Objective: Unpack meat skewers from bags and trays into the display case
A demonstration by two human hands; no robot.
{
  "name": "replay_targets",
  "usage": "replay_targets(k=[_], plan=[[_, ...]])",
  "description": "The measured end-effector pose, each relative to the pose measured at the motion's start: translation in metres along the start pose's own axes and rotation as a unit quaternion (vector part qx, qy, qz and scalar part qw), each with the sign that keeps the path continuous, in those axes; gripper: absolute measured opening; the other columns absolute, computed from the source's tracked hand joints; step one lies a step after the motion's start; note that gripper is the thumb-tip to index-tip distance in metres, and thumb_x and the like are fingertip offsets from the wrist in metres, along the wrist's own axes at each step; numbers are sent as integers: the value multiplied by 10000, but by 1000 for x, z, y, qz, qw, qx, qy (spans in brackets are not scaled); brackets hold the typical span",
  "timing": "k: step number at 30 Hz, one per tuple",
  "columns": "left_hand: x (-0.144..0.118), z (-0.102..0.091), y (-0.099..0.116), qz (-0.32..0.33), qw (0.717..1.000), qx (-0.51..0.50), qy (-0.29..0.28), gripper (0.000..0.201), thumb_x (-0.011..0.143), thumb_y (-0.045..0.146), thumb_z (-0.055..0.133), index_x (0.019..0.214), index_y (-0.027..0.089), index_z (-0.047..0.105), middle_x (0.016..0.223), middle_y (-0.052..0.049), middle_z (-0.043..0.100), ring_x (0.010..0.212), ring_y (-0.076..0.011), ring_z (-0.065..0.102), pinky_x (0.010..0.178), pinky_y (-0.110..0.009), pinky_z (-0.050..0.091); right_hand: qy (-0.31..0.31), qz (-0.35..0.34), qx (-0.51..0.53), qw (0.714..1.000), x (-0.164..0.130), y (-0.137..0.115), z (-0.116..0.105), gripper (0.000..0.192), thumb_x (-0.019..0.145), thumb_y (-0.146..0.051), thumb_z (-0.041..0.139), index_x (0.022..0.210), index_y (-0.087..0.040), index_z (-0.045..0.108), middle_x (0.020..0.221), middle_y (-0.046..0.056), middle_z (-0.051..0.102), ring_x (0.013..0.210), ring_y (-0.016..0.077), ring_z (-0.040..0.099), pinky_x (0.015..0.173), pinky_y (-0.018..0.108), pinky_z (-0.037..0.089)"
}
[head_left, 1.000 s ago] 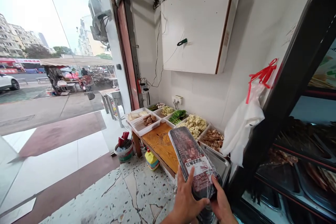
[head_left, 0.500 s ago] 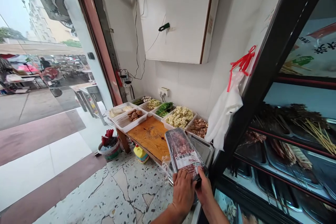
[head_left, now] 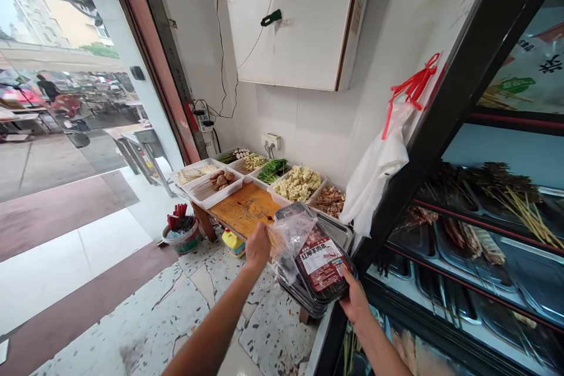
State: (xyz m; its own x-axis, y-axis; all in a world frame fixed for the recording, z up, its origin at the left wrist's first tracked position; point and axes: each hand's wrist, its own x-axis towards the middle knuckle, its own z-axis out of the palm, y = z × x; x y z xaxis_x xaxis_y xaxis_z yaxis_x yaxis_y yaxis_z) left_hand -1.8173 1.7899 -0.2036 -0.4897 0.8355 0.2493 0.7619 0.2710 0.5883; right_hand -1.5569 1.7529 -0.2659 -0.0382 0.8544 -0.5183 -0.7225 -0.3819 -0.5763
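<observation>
My right hand grips the lower right corner of a black meat tray with a red and white printed label, its thumb on top. The tray is tilted above the right end of the wooden table. My left hand is closed, its fingers at the edge of crumpled clear plastic wrap that stretches over to the tray and covers part of it. Beneath lie more black trays, partly hidden, and a metal tray.
White bins on the wooden table hold mushroom skewers, green vegetables, cauliflower and meat skewers. White plastic bags hang at right beside a display fridge. A bucket and a yellow jug stand on the floor.
My left hand has moved left off the tray, drawing the clear wrap away from it. The label now shows uncovered. My right hand keeps its hold at the tray's corner. The view has shifted slightly.
</observation>
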Motion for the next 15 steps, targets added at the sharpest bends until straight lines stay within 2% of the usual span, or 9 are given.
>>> replay_targets(k=[5,7,9,12,15], plan=[[74,-31,-24,-103,990,-72,58,138,865,264,403,850,161,495,744,-82,542,787,-257,533,704,-348,365,-16,59,-17,998,-17,-20,-18,398,597,-314,780,936,-146,657,844,37,732,914,236,659,821,363,531],[94,-36,-31,-157,978,-120,67,166,865,251,390,886,128,499,761,-98,550,805,-256,540,701,-348,392,-23,64,-21,997,-25,-25,-24,391,597,-311,780,931,-145,663,857,45,731,931,242,654,840,370,523],[108,-35,-35,-194,963,-181,53,231,887,232,328,974,81,480,816,-120,564,785,-227,559,672,-325,424,-27,69,-31,997,-33,-30,-27,396,595,-309,781,932,-133,668,871,62,729,933,254,654,849,383,519],[114,-28,-33,-201,937,-283,-26,295,912,247,292,1054,59,470,909,-129,591,751,-165,585,642,-267,454,-28,71,-44,996,-43,-36,-29,424,600,-306,778,968,-127,668,892,79,726,923,263,657,850,396,518],[106,-23,-27,-188,902,-352,-163,339,868,392,442,958,94,578,888,-107,630,701,-167,590,601,-270,468,-39,68,-37,996,-48,-40,-28,439,616,-311,768,1001,-126,664,900,85,724,924,264,657,854,398,516]])
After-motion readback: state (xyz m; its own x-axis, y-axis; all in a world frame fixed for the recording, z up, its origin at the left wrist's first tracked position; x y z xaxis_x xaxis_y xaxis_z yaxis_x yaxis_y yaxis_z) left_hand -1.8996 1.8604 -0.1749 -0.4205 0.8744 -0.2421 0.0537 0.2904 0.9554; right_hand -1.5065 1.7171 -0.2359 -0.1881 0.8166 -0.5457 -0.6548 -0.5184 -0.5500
